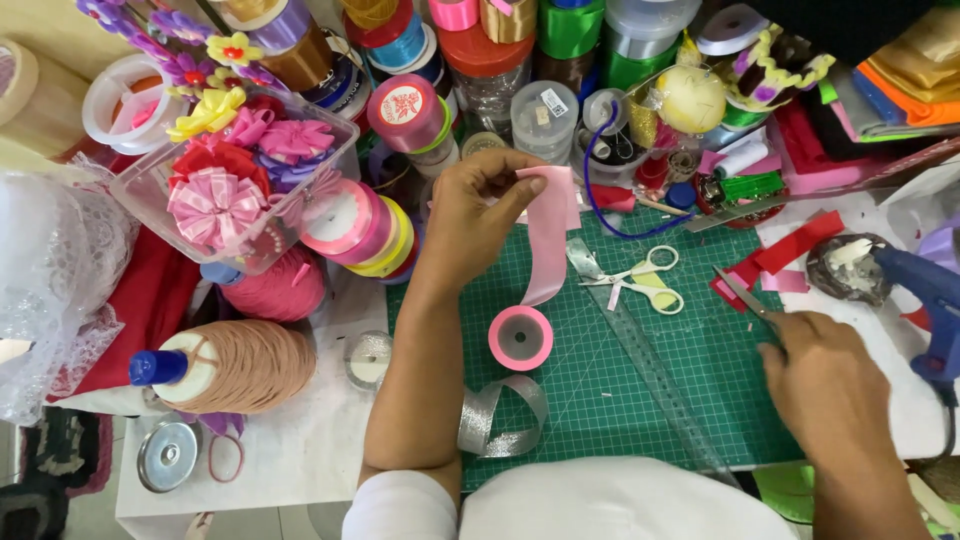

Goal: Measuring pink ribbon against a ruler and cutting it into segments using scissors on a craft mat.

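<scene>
My left hand point(475, 215) pinches the free end of a pink ribbon point(547, 250) and holds it up over the green cutting mat point(620, 390). The strip hangs down to its pink spool point(520, 338), which lies on the mat. My right hand point(825, 375) rests at the mat's right edge, closed on the handle of a pair of scissors point(742, 295) whose blades point up and left. A clear ruler point(640, 355) runs diagonally across the mat between my hands.
White-handled scissors point(640, 280) and a silver ribbon loop point(500, 420) lie on the mat. A blue glue gun point(930, 295) sits at the right. A clear box of ribbon flowers point(235, 190), stacked ribbon spools point(360, 225) and a cone of tan thread point(240, 365) crowd the left and back.
</scene>
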